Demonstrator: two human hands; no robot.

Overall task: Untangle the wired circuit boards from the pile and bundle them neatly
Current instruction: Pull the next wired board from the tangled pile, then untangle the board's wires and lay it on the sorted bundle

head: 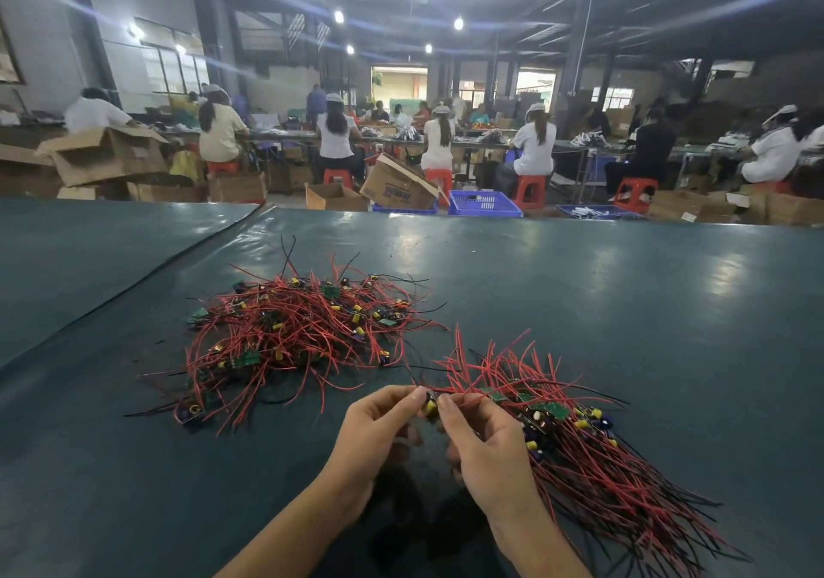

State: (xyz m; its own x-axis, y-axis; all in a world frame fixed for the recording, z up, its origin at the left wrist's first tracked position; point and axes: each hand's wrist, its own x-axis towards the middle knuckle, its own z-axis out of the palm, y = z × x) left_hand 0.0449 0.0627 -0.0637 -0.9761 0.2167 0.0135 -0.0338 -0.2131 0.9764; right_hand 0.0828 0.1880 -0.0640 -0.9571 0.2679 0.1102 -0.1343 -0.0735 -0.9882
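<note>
Though indistinct, circuit board (430, 406) between fingers (414, 394).

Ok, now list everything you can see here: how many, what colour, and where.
tangled pile: one, red and black wires, green boards, table centre-left
sorted bundle: one, same colours, wires aligned, beside right hand
wired circuit board: one, yellow component, between both hands
table: one, dark teal cover, foreground
blue crates: at least two, floor beyond table
cardboard boxes: many, brown, floor
red stools: several, under workers
workers: many, mostly white tops, far benches
left hand: one, pinching the board
right hand: one, pinching the board
</note>
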